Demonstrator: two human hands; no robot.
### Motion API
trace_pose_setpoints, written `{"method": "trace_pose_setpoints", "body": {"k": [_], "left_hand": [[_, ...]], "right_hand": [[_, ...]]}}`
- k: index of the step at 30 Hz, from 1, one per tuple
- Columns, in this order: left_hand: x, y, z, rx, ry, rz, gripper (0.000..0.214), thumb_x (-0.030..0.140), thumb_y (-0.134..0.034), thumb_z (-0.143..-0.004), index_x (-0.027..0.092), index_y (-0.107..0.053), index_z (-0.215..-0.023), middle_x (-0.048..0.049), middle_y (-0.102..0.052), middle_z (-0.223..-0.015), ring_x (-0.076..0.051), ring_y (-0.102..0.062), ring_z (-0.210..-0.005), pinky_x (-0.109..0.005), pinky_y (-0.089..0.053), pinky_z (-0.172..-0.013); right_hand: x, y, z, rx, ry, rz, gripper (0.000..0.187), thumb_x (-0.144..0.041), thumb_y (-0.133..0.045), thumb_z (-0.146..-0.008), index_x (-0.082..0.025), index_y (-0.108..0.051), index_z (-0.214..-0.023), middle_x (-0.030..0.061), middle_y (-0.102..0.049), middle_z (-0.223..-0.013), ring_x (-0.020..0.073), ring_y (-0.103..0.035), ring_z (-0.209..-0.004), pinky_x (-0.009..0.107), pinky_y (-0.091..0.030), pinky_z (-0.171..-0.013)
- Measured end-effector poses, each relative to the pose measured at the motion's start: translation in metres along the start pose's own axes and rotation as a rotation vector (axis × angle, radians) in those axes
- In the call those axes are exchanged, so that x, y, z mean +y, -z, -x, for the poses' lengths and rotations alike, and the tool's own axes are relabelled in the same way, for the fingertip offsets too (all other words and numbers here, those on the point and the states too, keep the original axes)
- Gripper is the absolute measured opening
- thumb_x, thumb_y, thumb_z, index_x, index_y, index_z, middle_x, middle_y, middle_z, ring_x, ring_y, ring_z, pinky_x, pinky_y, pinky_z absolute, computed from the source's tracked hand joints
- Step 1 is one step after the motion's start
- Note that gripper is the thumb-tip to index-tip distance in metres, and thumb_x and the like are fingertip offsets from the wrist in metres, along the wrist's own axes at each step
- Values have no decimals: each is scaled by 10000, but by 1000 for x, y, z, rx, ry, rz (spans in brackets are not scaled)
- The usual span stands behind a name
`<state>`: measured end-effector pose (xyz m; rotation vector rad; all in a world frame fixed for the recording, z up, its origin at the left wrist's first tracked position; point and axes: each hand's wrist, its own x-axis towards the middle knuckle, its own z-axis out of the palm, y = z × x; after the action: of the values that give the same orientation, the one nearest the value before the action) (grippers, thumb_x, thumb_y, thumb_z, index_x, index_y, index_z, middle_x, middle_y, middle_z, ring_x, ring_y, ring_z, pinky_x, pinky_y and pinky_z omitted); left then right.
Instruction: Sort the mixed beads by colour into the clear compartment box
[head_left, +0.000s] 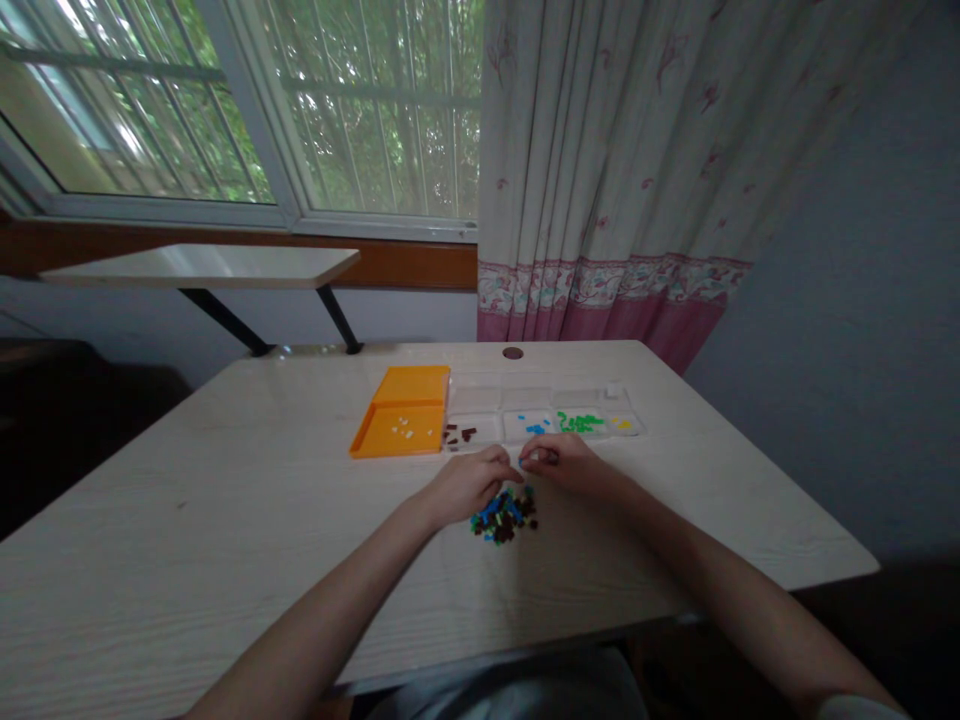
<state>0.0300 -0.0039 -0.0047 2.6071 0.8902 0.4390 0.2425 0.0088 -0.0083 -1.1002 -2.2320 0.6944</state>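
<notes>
I see my left hand (469,485) and right hand (566,462) meeting fingertip to fingertip over the far edge of the pile (504,515), a small heap of blue, brown, green and yellow pieces on the table (225,520). Both hands have their fingers curled in and drawn together. Something small and blue shows between the tips, but I cannot tell which hand pinches it.

Just beyond the hands lies the clear tray (525,398). Its near row holds brown pieces (459,434), blue pieces (536,428), green pieces (579,422) and yellow pieces (622,424), each in its own compartment. The right hand overlaps the tray's near rim. An orange lid (403,412) touches the tray's left side, with a few white pieces (403,426) on it. Farther back are a hole (513,352) in the table, a curtain (622,170), a window (247,100) and a shelf (195,266).
</notes>
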Motion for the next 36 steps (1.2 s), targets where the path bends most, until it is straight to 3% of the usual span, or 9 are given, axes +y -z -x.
{"method": "trace_pose_setpoints", "body": {"k": [4, 8, 11, 15, 24, 31, 36], "left_hand": [[0, -1, -3, 89, 4, 163, 306, 66, -431, -759, 193, -652, -928, -39, -601, -916, -140, -552, -868, -237, -420, -792], [-2, -3, -7, 229, 153, 333, 205, 193, -487, -786, 144, -664, -877, -47, -618, -792, -129, -539, -713, -224, -416, -654], [-2, -3, -9, 264, 239, 515, 251, 309, -528, -780, 115, -674, -845, -47, -609, -732, -111, -507, -613, -198, -371, -538], [-1, -3, -10, 283, 290, 682, 345, 424, -586, -729, 96, -676, -786, -34, -592, -641, -112, -501, -585, -191, -343, -501], [-4, -4, -9, 238, 344, 700, 356, 435, -585, -723, 89, -660, -753, -6, -535, -562, -94, -454, -540, -183, -307, -470], [-2, 7, -5, 221, 298, 617, 315, 384, -548, -744, 90, -637, -816, -6, -531, -607, -82, -419, -535, -181, -315, -489], [-13, 24, 11, -30, 233, 414, 230, 308, -520, -748, 102, -616, -718, -3, -521, -592, -85, -426, -537, -177, -327, -506]], "right_hand": [[0, -2, -1, 81, 50, -6, 193, -334, -575, -776, -162, -655, -814, -56, -419, -499, 60, -356, -454, 165, -258, -436], [0, -6, -1, 154, 133, -15, 257, -394, -555, -796, -166, -665, -842, -37, -472, -514, 65, -381, -456, 170, -290, -444], [-1, -8, 0, 188, 220, -17, 272, -408, -539, -808, -170, -665, -841, -16, -543, -562, 65, -417, -462, 166, -325, -456], [-4, -6, 0, 218, 335, 38, 242, -372, -522, -829, -178, -666, -841, 11, -621, -639, 70, -478, -494, 164, -362, -488], [-12, -4, 2, 176, 302, 251, 230, -351, -505, -835, -201, -670, -891, -19, -587, -566, 71, -475, -484, 169, -355, -519], [-10, -8, 2, 229, 275, 246, 206, -323, -516, -824, -200, -671, -881, -7, -593, -594, 79, -487, -502, 181, -372, -545], [-14, 3, 3, 429, 283, 234, 227, -336, -507, -830, -180, -668, -868, 4, -584, -569, 82, -480, -485, 187, -385, -535]]}}
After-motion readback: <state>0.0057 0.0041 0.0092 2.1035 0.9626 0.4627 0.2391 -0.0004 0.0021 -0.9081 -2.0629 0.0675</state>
